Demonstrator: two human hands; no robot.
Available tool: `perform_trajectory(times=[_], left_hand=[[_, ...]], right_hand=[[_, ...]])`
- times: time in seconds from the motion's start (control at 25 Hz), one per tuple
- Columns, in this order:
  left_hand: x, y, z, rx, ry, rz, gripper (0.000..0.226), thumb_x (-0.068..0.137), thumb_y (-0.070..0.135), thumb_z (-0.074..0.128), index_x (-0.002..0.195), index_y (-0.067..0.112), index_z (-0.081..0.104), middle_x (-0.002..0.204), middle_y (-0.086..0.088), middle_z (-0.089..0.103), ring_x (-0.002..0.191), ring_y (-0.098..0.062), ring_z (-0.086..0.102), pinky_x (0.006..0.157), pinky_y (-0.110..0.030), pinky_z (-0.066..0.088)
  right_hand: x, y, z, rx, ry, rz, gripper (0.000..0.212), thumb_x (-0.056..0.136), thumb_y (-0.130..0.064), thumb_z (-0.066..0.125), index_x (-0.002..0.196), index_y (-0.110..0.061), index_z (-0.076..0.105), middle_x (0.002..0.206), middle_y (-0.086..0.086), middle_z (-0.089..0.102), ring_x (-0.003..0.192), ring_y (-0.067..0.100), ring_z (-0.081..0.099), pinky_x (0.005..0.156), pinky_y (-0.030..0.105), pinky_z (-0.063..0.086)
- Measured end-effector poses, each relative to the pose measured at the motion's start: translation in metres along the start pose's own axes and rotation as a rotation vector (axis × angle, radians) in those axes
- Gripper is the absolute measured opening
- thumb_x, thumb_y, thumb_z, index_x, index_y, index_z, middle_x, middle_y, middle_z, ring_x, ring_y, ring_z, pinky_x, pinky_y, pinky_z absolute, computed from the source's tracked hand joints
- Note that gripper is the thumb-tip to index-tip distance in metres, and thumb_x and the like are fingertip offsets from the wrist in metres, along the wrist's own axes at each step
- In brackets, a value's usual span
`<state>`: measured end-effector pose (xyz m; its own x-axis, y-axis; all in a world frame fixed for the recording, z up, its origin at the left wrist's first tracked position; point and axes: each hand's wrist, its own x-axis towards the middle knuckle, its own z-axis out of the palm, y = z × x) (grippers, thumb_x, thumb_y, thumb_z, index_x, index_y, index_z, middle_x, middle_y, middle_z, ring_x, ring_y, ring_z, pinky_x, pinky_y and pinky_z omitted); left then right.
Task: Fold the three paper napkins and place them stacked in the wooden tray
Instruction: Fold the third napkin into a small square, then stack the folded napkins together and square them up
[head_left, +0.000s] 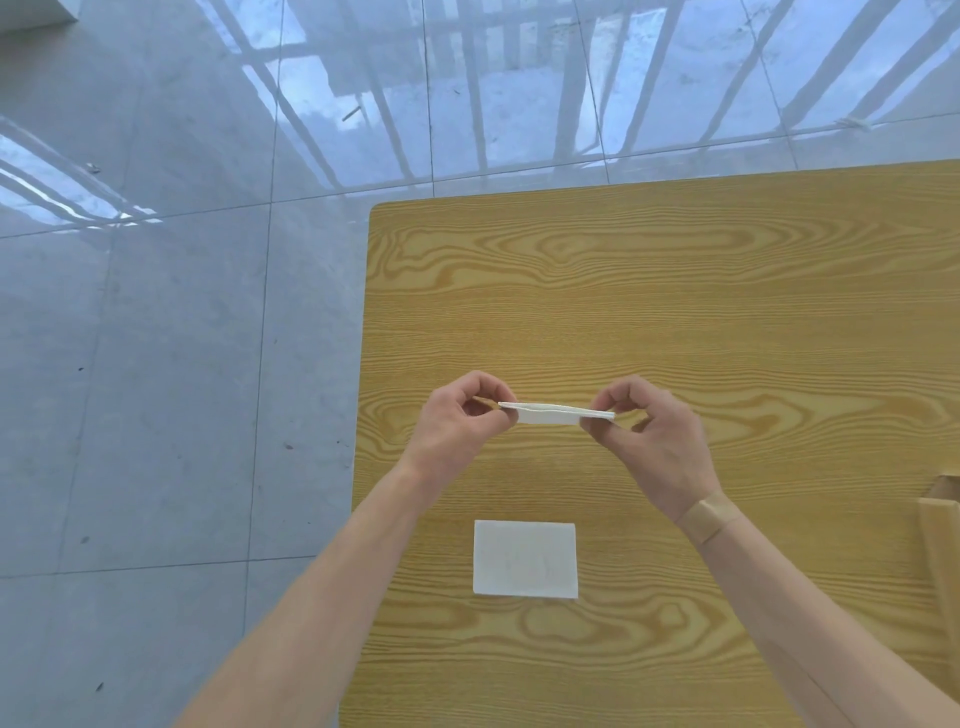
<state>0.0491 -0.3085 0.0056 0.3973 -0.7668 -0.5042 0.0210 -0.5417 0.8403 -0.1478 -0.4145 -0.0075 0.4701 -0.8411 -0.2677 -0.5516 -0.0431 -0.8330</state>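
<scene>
A folded napkin being held edge-on between two hands, above the table.

The folded paper napkin (556, 413) is hanging in the air over the wooden table (675, 291), seen almost edge-on so its layers are showing as a thin white strip; the left hand (457, 421) is pinching one end and the right hand (654, 436) the other, probably to keep the fold flat and square while it is carried; a second white napkin (525, 558) is lying flat on the table nearer the person, apparently waiting its turn; what looks like a corner of the wooden tray (941, 525) is showing at the right edge, well apart from both napkins; a third napkin is not in view; a tan plaster (709, 516) is crossing the right wrist; beyond the table the glossy tiled floor (208, 260) is reflecting window bars.
</scene>
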Motion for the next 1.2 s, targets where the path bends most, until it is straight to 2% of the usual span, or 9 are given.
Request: perform_trajectory(times=[0.12, 0.16, 0.24, 0.4, 0.56, 0.68, 0.96, 1.12, 1.2], left_hand=[[0.003, -0.012, 0.005, 0.078, 0.028, -0.007, 0.008, 0.086, 0.016, 0.072, 0.085, 0.023, 0.069, 0.065, 0.007, 0.059, 0.055, -0.004, 0.044, 0.051, -0.011, 0.036], [0.004, -0.014, 0.007, 0.114, 0.033, 0.005, 0.006, 0.088, 0.017, 0.072, 0.087, 0.022, 0.069, 0.062, 0.016, 0.058, 0.053, -0.001, 0.045, 0.051, -0.009, 0.036], [0.006, -0.018, 0.01, 0.168, 0.041, 0.023, 0.003, 0.09, 0.017, 0.071, 0.091, 0.02, 0.07, 0.06, 0.022, 0.057, 0.052, 0.005, 0.047, 0.052, -0.006, 0.036], [0.002, -0.023, 0.011, 0.186, 0.046, 0.033, 0.002, 0.091, 0.02, 0.069, 0.09, 0.019, 0.069, 0.066, 0.021, 0.059, 0.054, 0.004, 0.049, 0.055, -0.008, 0.038], [-0.017, -0.025, 0.004, 0.097, 0.055, 0.036, 0.004, 0.089, 0.022, 0.071, 0.086, 0.026, 0.071, 0.075, 0.02, 0.063, 0.055, 0.002, 0.049, 0.055, -0.009, 0.039], [-0.039, -0.034, 0.0, 0.049, 0.075, -0.003, 0.008, 0.09, 0.023, 0.069, 0.086, 0.029, 0.072, 0.067, 0.021, 0.063, 0.056, 0.0, 0.049, 0.055, -0.009, 0.039], [-0.092, -0.068, 0.008, -0.008, 0.057, -0.139, 0.013, 0.092, 0.019, 0.066, 0.086, 0.027, 0.073, 0.061, 0.018, 0.064, 0.055, 0.002, 0.053, 0.054, -0.01, 0.041], [-0.11, -0.083, 0.013, -0.012, 0.048, -0.158, 0.008, 0.091, 0.022, 0.067, 0.09, 0.028, 0.073, 0.082, 0.002, 0.073, 0.071, -0.006, 0.062, 0.069, -0.026, 0.052], [-0.114, -0.089, 0.014, 0.024, 0.042, -0.164, 0.004, 0.09, 0.025, 0.068, 0.09, 0.028, 0.071, 0.085, 0.001, 0.073, 0.073, -0.007, 0.062, 0.069, -0.026, 0.051]], right_hand=[[0.0, 0.01, 0.007, -0.023, -0.013, 0.051, 0.02, 0.076, -0.026, 0.079, 0.076, -0.04, 0.065, 0.082, -0.024, 0.065, 0.085, -0.005, 0.055, 0.068, 0.021, 0.036], [0.0, 0.013, 0.009, -0.027, -0.02, 0.064, 0.02, 0.078, -0.026, 0.078, 0.076, -0.041, 0.065, 0.086, -0.023, 0.067, 0.089, -0.002, 0.056, 0.07, 0.02, 0.038], [0.001, 0.017, 0.012, -0.017, -0.028, 0.092, 0.017, 0.08, -0.029, 0.077, 0.077, -0.042, 0.065, 0.092, -0.015, 0.07, 0.093, 0.003, 0.059, 0.072, 0.024, 0.042], [-0.006, 0.017, 0.013, 0.077, -0.006, 0.145, 0.009, 0.079, -0.034, 0.076, 0.079, -0.039, 0.069, 0.093, -0.007, 0.071, 0.091, 0.006, 0.062, 0.075, 0.028, 0.046], [-0.028, 0.013, 0.011, 0.193, -0.002, 0.149, 0.008, 0.077, -0.032, 0.078, 0.081, -0.034, 0.072, 0.081, -0.015, 0.072, 0.081, 0.003, 0.063, 0.072, 0.015, 0.044], [-0.05, 0.014, 0.014, 0.249, -0.028, 0.183, 0.009, 0.077, -0.028, 0.08, 0.08, -0.034, 0.074, 0.08, -0.014, 0.073, 0.076, 0.001, 0.063, 0.069, 0.006, 0.044], [-0.097, 0.026, 0.032, 0.244, -0.077, 0.313, 0.008, 0.079, -0.025, 0.079, 0.084, -0.03, 0.076, 0.08, -0.016, 0.075, 0.073, 0.0, 0.064, 0.066, 0.007, 0.047], [-0.114, 0.031, 0.034, 0.242, -0.122, 0.385, 0.009, 0.081, -0.026, 0.077, 0.087, -0.031, 0.076, 0.082, -0.013, 0.076, 0.077, 0.005, 0.069, 0.065, 0.014, 0.052], [-0.117, 0.031, 0.034, 0.215, -0.118, 0.407, 0.008, 0.081, -0.027, 0.077, 0.087, -0.033, 0.075, 0.08, -0.013, 0.076, 0.076, 0.007, 0.07, 0.065, 0.018, 0.052]])
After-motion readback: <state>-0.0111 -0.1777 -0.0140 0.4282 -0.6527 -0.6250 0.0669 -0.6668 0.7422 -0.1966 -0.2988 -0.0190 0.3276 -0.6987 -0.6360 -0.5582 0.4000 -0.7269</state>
